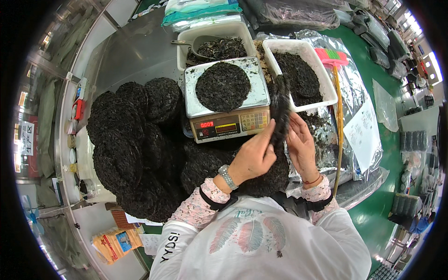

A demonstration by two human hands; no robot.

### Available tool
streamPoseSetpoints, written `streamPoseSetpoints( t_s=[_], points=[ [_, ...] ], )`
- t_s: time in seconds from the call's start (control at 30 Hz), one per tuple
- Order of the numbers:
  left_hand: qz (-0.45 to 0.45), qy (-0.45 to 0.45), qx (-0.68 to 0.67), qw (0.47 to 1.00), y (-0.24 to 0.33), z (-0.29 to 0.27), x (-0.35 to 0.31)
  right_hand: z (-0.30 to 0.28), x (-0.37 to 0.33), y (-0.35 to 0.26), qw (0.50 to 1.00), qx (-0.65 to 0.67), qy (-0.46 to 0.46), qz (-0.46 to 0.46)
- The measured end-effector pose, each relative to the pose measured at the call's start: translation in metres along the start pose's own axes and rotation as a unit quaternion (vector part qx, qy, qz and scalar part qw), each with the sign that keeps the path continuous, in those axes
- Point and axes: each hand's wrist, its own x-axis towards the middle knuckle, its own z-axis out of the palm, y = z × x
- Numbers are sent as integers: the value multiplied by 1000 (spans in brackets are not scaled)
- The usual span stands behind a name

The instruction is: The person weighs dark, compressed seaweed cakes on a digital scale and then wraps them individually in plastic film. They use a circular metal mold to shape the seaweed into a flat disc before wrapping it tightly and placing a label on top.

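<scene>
Edge-on between my hands stands a dark, thin, round cake (281, 109) that looks like dried seaweed, slightly blurred. My left hand (254, 158), a watch on its wrist, is closed and pinches the cake's near edge. On the cake's other side, my right hand (301, 147) curls its fingers against its lower part. A similar round cake (223, 87) lies flat on the steel pan of a digital scale (228, 127) just beyond my hands. Piles of such dark cakes (116, 144) lie left of the scale, and more lie in front of it.
Behind the scale sits a white tub (184, 37) with loose dark flakes and a scoop (198, 46). At right, another white tub (332, 95) holds dark pieces. A pink brush (331, 57) with a yellow handle and silvery sheeting (359, 100) lie beyond it.
</scene>
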Motion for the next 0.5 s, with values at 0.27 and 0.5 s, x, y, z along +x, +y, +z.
streamPoseSetpoints(
  t_s=[0.27,0.5],
  points=[
    [-4,53,22,998,-14,-11,13,6,14,18,985,-172,26,-22],
    [-266,263,-56,926,-133,-75,16,-30,50,-6,974,91,173,-112]
  ],
)
